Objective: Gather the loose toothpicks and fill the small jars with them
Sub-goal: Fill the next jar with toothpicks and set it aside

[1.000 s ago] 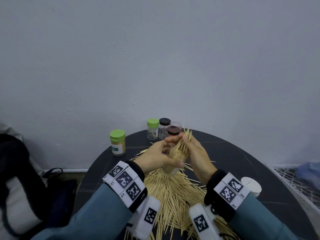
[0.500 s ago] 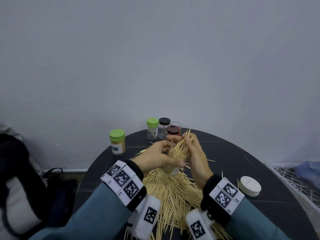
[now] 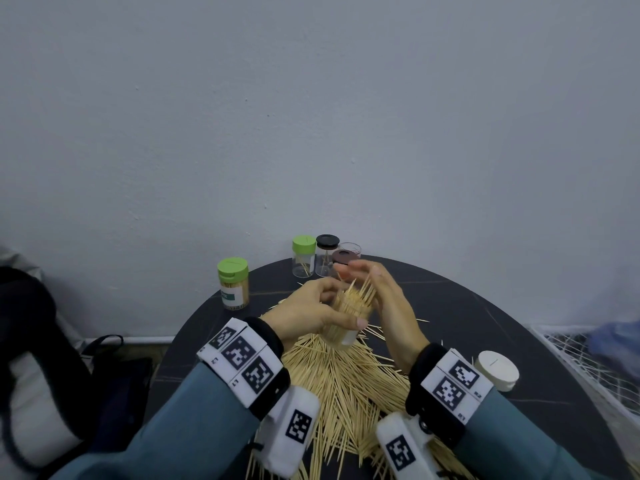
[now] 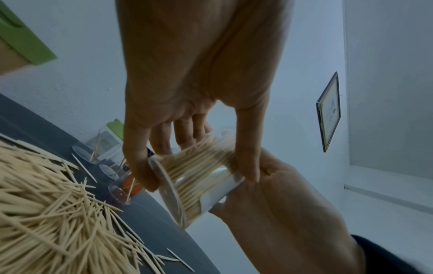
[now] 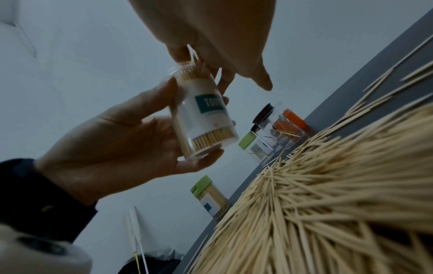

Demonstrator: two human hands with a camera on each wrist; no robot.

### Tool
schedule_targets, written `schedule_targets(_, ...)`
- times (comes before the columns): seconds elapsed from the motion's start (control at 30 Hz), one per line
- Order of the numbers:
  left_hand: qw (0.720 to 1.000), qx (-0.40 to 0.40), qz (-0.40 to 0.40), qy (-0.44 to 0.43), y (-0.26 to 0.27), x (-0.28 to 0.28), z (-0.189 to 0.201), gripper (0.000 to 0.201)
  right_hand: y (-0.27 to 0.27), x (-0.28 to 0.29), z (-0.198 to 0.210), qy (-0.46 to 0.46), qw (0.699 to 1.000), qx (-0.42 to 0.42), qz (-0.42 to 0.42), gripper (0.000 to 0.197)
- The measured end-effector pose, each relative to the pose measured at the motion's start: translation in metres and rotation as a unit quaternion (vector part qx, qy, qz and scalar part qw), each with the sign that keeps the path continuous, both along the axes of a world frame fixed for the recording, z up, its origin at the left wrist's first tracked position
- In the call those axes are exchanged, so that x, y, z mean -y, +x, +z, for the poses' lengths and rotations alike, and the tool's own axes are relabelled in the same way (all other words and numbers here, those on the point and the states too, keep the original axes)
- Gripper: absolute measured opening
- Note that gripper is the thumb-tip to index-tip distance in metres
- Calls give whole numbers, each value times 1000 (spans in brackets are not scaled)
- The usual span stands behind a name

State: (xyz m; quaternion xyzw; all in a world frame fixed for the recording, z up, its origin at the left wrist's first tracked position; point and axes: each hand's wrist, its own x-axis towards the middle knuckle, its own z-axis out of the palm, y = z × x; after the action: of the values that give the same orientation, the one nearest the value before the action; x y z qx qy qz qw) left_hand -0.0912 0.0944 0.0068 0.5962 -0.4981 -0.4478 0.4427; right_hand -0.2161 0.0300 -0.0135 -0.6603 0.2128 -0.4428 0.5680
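Observation:
My left hand (image 3: 322, 306) grips a clear labelled jar (image 3: 346, 327), tilted and held above the toothpick pile (image 3: 346, 382). The jar (image 5: 206, 115) is packed with toothpicks, and several stick out of its mouth. My right hand (image 3: 363, 277) is at that mouth with its fingers nearly straight, touching the protruding toothpicks. In the left wrist view my thumb and fingers wrap around the jar (image 4: 199, 176). The loose toothpicks (image 5: 328, 185) cover the near half of the dark round table (image 3: 485, 317).
A full green-lidded jar (image 3: 233, 284) stands at the table's left edge. At the back stand a green-lidded jar (image 3: 303, 256), a black-lidded jar (image 3: 326, 254), a brown-lidded jar (image 3: 343, 258) and an open clear jar (image 3: 350, 249). A white lid (image 3: 497, 369) lies at right.
My right hand's fingers have straightened from around the bundle at the jar mouth. The toothpicks now sit lower in the jar. My left hand still holds the jar.

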Motion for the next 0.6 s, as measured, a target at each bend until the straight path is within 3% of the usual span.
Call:
schedule_targets(0.1, 1000, 2, -11, 5, 0, 0, 0, 45, -1, 5, 7, -1, 1000, -29, -7, 47)
schedule_targets(0.37, 1000, 11, -2, -3, 1, -2, 3, 55, 0, 2, -1, 43, 989, -133, 48, 30)
schedule_targets(0.6, 1000, 16, 2, 0, 2, -4, 4, 58, -3, 6, 7, 39, 985, -164, 25, 36)
